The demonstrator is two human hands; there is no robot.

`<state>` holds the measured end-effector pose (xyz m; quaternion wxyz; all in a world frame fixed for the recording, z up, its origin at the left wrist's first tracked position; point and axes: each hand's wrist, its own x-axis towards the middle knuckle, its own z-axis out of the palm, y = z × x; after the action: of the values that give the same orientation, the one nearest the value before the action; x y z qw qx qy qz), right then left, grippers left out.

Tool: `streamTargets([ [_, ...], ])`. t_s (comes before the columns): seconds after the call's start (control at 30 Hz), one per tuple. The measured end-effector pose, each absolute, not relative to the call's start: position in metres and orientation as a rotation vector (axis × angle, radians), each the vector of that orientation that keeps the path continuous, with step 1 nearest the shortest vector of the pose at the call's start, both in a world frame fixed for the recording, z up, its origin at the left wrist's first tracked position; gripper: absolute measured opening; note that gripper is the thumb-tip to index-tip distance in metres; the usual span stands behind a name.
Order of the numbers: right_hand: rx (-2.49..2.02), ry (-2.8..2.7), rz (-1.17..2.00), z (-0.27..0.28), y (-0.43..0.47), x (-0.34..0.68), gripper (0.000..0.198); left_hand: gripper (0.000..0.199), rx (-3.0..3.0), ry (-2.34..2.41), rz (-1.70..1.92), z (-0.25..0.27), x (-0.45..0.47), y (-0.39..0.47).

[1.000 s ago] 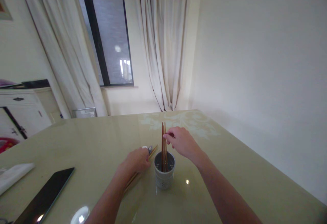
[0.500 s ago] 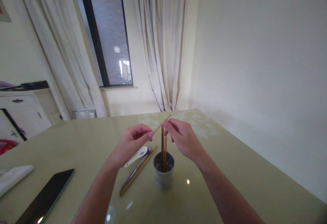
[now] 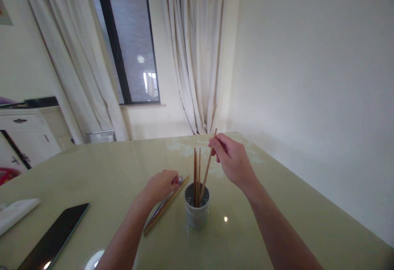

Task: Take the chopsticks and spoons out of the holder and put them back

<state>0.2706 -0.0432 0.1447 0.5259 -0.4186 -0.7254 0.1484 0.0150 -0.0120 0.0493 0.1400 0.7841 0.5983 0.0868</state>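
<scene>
My right hand point(image 3: 232, 155) pinches a light wooden chopstick point(image 3: 208, 164) near its top. The lower end of this chopstick stands inside a grey cup point(image 3: 197, 217), leaning to the right. Several other chopsticks point(image 3: 195, 173) stand upright in the same cup. Left of the cup, my left hand point(image 3: 162, 184) is over the utensils on the table, fingers curved and thumb a little apart. Metal utensils point(image 3: 159, 211) and a wooden chopstick point(image 3: 172, 201) lie slanted beside it. The hand hides most of the utensils' far ends.
The glossy green table point(image 3: 277, 220) carries a dark flat tablet-like slab point(image 3: 55, 237) and a white packet point(image 3: 18, 212) at the left. A wall point(image 3: 323, 97) runs along the right side. Behind are curtains point(image 3: 197, 56) and a window point(image 3: 132, 44).
My left hand has let go of the chopstick and moved down to the utensils, covering the white spoon. My right hand has moved right, and its chopstick now stands in the cup.
</scene>
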Motion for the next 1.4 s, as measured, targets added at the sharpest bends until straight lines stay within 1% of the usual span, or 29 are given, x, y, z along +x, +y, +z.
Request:
streamTargets([
  [0.2, -1.348, -2.018, 0.289, 0.129, -0.032, 0.255, 0.043, 0.008, 2.227, 1.779, 0.058, 0.025, 0.018, -0.008],
  [0.33, -1.584, -2.126, 0.125, 0.130, -0.034, 0.254, 0.044, 0.011, 2.184, 1.740, -0.013, 0.014, 0.020, -0.006],
  [0.47, -1.614, -2.126, 0.008, 0.137, -0.041, 0.259, 0.043, 0.008, 2.187, 1.688, 0.003, 0.016, 0.023, -0.008],
  [0.53, -1.568, -2.112, 0.002, 0.141, -0.045, 0.260, 0.043, 0.012, 2.210, 1.683, 0.040, 0.024, 0.023, -0.011],
  [0.63, -1.451, -2.095, 0.043, 0.144, -0.050, 0.260, 0.046, 0.018, 2.203, 1.643, 0.255, 0.044, 0.020, -0.013],
  [0.73, -1.327, -2.051, 0.151, 0.145, -0.054, 0.257, 0.047, 0.029, 1.991, 1.438, 0.673, 0.069, 0.019, -0.018],
  [0.8, -1.239, -2.012, 0.227, 0.145, -0.056, 0.254, 0.043, 0.036, 1.859, 1.264, 0.918, 0.086, 0.022, -0.026],
  [0.87, -1.132, -1.971, 0.317, 0.145, -0.058, 0.251, 0.033, 0.037, 1.828, 1.112, 1.064, 0.101, 0.028, -0.036],
  [0.93, -1.017, -1.919, 0.432, 0.145, -0.060, 0.249, 0.024, 0.033, 1.856, 0.990, 1.105, 0.112, 0.035, -0.046],
  [1.07, -0.889, -1.778, 0.605, 0.146, -0.066, 0.246, 0.017, 0.026, 1.891, 0.885, 1.118, 0.123, 0.050, -0.062],
  [1.13, -0.875, -1.776, 0.628, 0.147, -0.070, 0.244, 0.018, 0.027, 1.858, 0.865, 1.140, 0.125, 0.057, -0.066],
  [1.23, -0.856, -1.822, 0.655, 0.150, -0.076, 0.243, 0.027, 0.030, 1.783, 0.861, 1.184, 0.127, 0.064, -0.071],
  [1.27, -0.845, -1.828, 0.672, 0.151, -0.078, 0.242, 0.027, 0.031, 1.764, 0.865, 1.197, 0.128, 0.065, -0.073],
  [1.4, -0.829, -1.814, 0.669, 0.153, -0.079, 0.243, 0.016, 0.032, 1.794, 0.874, 1.205, 0.132, 0.063, -0.074],
])
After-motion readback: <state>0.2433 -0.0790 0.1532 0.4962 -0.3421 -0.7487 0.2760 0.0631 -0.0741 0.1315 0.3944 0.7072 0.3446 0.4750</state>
